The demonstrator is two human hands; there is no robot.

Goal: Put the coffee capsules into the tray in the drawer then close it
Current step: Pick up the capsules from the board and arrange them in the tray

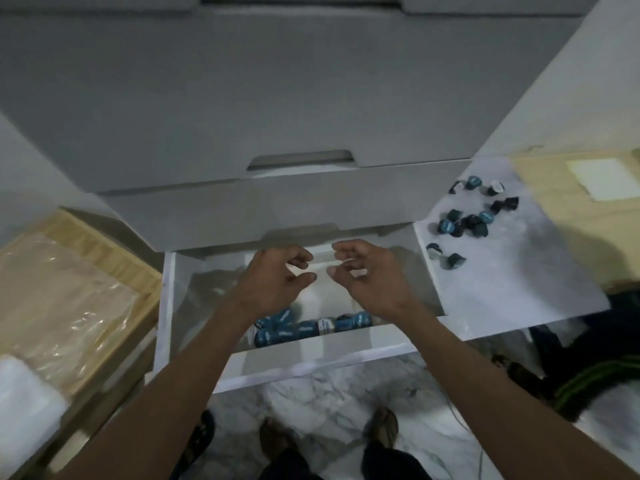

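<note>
White drawer of a grey cabinet, pulled out toward the person and taken as the landmark. Inside it lies a pale tray; along the tray's near edge sits a row of teal and dark coffee capsules, touching one another. Both hands hover over the far half of the drawer, side by side and apart. The left hand has loosely curled fingers and grasps nothing visible; the right hand is likewise loosely curled, thumb near the fingertips (anything pinched there is too blurred to make out). Neither hand touches the capsules in the tray.

To the right of the drawer, a white desk surface carries a scattered group of loose capsules, teal and black, some touching, two lying nearer the drawer than the others. To the left of the drawer stands a wooden box covered with clear plastic film. Below the drawer front, marbled floor and the person's feet are visible.
</note>
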